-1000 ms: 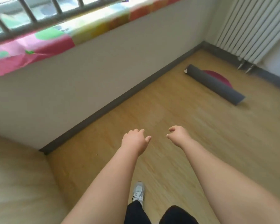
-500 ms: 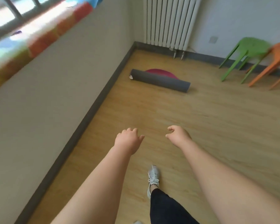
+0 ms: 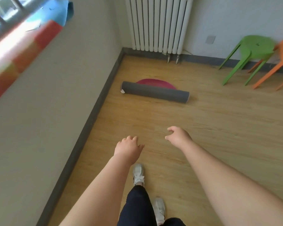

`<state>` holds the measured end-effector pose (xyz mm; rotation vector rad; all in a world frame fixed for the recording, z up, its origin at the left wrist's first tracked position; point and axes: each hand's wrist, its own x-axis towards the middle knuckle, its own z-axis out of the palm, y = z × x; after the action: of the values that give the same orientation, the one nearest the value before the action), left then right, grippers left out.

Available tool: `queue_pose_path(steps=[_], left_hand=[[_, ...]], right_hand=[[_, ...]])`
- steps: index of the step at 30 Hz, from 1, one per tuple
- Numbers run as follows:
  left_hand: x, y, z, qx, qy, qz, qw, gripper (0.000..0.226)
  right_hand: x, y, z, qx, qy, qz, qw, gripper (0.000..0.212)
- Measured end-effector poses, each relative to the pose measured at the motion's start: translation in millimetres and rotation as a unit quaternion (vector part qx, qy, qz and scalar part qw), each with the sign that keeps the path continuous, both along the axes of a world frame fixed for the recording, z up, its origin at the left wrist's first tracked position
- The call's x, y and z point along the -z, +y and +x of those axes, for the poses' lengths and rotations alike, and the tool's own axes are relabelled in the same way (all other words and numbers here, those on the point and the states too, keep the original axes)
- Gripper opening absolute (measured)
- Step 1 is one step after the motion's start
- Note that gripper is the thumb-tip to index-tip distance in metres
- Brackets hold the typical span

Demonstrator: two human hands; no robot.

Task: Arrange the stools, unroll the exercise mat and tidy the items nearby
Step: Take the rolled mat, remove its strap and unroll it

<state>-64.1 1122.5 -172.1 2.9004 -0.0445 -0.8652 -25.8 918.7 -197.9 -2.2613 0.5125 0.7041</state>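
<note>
At twelve o'clock lies the rolled exercise mat (image 3: 155,93), the green stool (image 3: 258,45) at two. The left hand (image 3: 128,148) and right hand (image 3: 178,137) hover empty, both loosely curled

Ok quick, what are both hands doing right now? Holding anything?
Left hand: open, fingers loosely curled, holding nothing.
Right hand: open, fingers loosely curled, holding nothing.

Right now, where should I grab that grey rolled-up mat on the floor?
Probably grip the rolled mat near both ends, coming from the near side. It lies as a long tube crosswise to you, the red disc sits behind it, and bare floor is in front.
</note>
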Motion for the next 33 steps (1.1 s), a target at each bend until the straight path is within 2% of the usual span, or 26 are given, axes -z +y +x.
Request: queue_pose_path(steps=[7, 13, 21, 33], left_hand=[[17.2, -0.5, 151.2, 0.052, 0.019, -0.003, 0.998, 0.055], [23.9, -11.9, 279.9, 0.114, 0.036, 0.012, 0.993, 0.056], [33.2, -54.8, 424.8, 0.128, 0.046, -0.007, 0.991, 0.056], [93.1, -62.9, 589.3, 0.099, 0.101, -0.001, 0.990, 0.057]], right_hand=[[11.4, -10.9, 127.7, 0.037, 0.027, -0.042, 0.998, 0.050], [13.5, -14.3, 227.3, 0.018, 0.021, -0.087, 0.996, 0.051], [28.6, -48.0, 349.2, 0.047, 0.032, -0.075, 0.996, 0.055], [91.8, -66.9, 510.9, 0.005, 0.080, -0.083, 0.993, 0.058]])
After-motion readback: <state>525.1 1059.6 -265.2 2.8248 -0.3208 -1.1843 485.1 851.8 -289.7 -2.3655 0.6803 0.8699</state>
